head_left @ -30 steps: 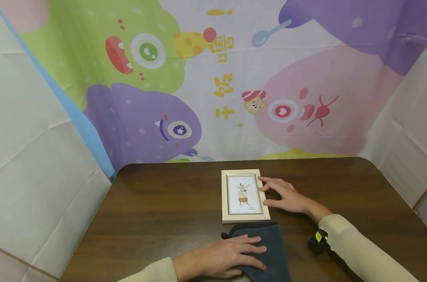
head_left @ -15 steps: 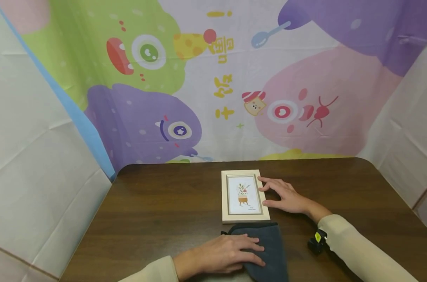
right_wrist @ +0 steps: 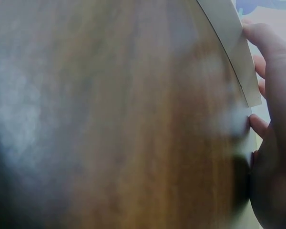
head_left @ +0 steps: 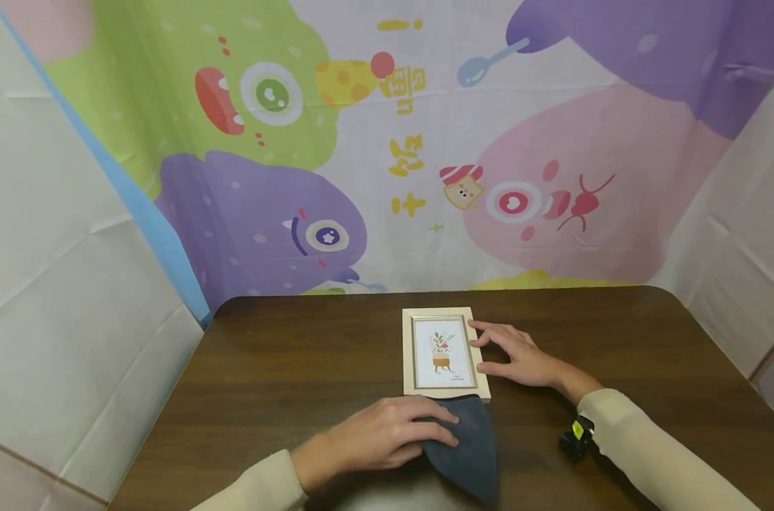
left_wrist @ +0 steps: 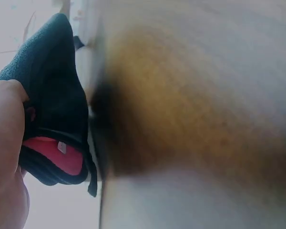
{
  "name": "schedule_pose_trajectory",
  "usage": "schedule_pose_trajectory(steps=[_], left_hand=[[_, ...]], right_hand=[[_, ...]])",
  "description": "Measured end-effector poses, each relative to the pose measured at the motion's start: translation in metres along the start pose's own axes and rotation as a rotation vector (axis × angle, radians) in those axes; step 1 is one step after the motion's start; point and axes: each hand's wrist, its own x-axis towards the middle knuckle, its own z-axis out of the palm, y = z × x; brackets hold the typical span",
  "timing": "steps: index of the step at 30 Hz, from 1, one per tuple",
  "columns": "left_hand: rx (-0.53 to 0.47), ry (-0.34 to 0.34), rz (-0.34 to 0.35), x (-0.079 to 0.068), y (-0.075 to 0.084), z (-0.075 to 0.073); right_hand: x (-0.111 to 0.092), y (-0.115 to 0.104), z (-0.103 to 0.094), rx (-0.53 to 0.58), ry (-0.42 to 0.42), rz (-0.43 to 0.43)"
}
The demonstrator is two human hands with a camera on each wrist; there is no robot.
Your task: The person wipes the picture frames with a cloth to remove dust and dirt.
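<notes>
A cream picture frame (head_left: 447, 356) with a small potted-plant print lies face up on the dark wooden table (head_left: 285, 369). My left hand (head_left: 387, 433) grips a folded dark grey cloth (head_left: 466, 440), raised off the table, its far edge covering part of the frame's near edge. In the left wrist view the cloth (left_wrist: 52, 81) has black trim, a hanging loop and a pinkish-red inner side with a small white tag; the thumb lies against it. My right hand (head_left: 521, 355) rests its fingertips and thumb along the frame's right edge, its fingers loosely spread.
A printed cartoon-monster sheet (head_left: 387, 142) hangs behind the table's far edge. Pale walls stand at the left (head_left: 74, 284) and right (head_left: 738, 234). A black wrist camera (head_left: 576, 438) sits by the right cuff.
My left hand, first flat on the cloth on the table, has gathered and lifted it, moving slightly left and toward the frame. The right hand and the frame stay put.
</notes>
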Motion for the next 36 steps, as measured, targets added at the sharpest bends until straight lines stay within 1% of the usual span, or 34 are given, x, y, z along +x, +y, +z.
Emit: schedule_pose_trajectory(steps=[8,16,20,23,30,36], left_hand=[[-0.021,0.073,-0.051,-0.001,-0.012,-0.019],[0.032,0.112,-0.097,-0.009,-0.031,-0.035],[0.061,0.112,-0.112,-0.013,-0.040,-0.041],[0.067,0.105,-0.140,-0.015,-0.047,-0.045],[0.109,0.112,-0.167,-0.011,-0.071,-0.057],[0.114,0.089,-0.214,-0.009,-0.091,-0.060]], right_hand=[[0.000,0.000,0.001,-0.013,0.002,0.000],[-0.001,-0.001,-0.001,-0.001,0.009,-0.017],[0.000,0.000,0.000,-0.004,0.012,-0.026],[0.001,0.002,0.000,-0.008,0.013,-0.029],[0.001,0.002,-0.001,-0.015,0.012,-0.028],[0.001,0.001,-0.002,-0.002,-0.004,0.001]])
